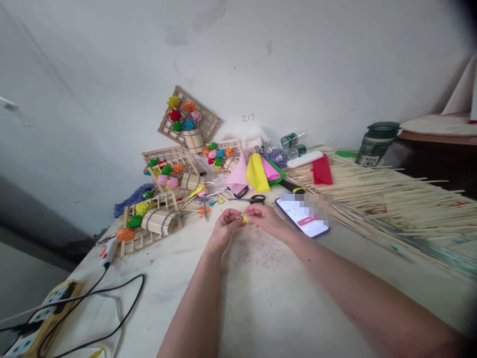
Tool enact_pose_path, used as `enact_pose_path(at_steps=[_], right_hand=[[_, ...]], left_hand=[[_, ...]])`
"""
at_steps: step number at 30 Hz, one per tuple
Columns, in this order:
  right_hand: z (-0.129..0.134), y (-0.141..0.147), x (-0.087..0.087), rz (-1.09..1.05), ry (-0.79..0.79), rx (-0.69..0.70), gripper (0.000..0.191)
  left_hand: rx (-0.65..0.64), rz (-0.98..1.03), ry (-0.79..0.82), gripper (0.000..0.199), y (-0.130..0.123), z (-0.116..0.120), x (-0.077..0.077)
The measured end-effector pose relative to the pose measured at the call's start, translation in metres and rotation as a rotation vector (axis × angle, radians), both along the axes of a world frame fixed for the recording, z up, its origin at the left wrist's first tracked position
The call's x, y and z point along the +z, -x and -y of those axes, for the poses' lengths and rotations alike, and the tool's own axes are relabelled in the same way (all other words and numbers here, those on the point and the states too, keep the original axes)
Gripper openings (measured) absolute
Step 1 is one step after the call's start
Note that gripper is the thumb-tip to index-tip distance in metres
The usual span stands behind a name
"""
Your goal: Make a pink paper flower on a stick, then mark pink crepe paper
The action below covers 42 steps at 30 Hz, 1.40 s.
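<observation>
Both hands meet over the middle of the pale table, pinching a small yellow piece (245, 219) between them. My left hand (225, 227) has its fingers closed at the left side of the piece. From the right, my right hand (264, 219) holds it with thumb and fingertips pressed together. Just behind the hands lie black-handled scissors (257, 199). A phone (303, 219) with a lit screen rests right of my right hand. Behind the scissors are a yellow sheet (258, 174) and a pink sheet (237, 175).
Stick frames with colourful paper flowers (171, 169) stand at the back left. Many thin wooden sticks (380, 199) cover the right side, near a dark green bottle (377, 143). A power strip (48, 313) with looping cables lies at the front left.
</observation>
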State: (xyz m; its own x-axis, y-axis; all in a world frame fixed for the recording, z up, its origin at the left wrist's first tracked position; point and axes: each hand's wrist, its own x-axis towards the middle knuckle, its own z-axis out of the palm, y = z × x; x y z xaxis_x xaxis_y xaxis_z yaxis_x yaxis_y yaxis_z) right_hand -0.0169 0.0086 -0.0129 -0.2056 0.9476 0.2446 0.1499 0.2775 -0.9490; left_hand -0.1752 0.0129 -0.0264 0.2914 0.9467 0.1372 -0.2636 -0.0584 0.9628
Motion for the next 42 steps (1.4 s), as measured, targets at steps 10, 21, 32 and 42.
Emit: enact_pose_path(at_steps=[10,21,32,42], right_hand=[[-0.0027,0.0002,-0.0042,0.106,-0.137,0.029,0.016],[-0.0016,-0.0014,-0.0023,0.328,-0.268,0.0,0.015],[-0.0004,-0.0039,-0.0059,0.674,-0.582,-0.046,0.019],[0.0045,-0.0051,0.0012,0.769,-0.5,-0.057,0.018]], left_hand=[[0.014,0.002,0.011,0.022,0.0029,-0.0028,-0.0019],[0.018,-0.046,0.0,0.022,0.0006,-0.0007,-0.0002],[-0.029,0.036,0.115,0.021,-0.0001,0.0003,0.0013],[0.02,-0.025,0.125,0.016,-0.0003,-0.0009,0.003]])
